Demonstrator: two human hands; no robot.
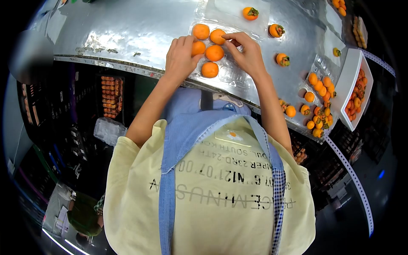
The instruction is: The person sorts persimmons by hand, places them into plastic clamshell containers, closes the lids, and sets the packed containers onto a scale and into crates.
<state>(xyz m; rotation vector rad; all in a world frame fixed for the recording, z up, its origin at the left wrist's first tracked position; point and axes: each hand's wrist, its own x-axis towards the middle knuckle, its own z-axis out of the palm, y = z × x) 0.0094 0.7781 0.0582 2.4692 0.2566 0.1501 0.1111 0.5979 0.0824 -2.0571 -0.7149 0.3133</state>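
Several orange persimmons, among them a middle one (214, 53), sit in a clear plastic tray (231, 75) at the front edge of the metal table. My left hand (182, 57) curls round the persimmon (198, 48) on the tray's left side, its fingers on the fruit. With thumb and fingers close together, my right hand (243, 50) touches the right side of the upper right persimmon (217, 37). Another persimmon (201, 31) lies at the upper left of the tray, and one (210, 69) lies nearest to me.
Loose persimmons (282, 59) lie right of the tray, with a pile (326, 111) near the table's right corner. Beyond it stands a white box (343, 91) of fruit. Packed fruit (112, 97) sits in dark crates lower left. Another person (87, 214) is at the bottom left.
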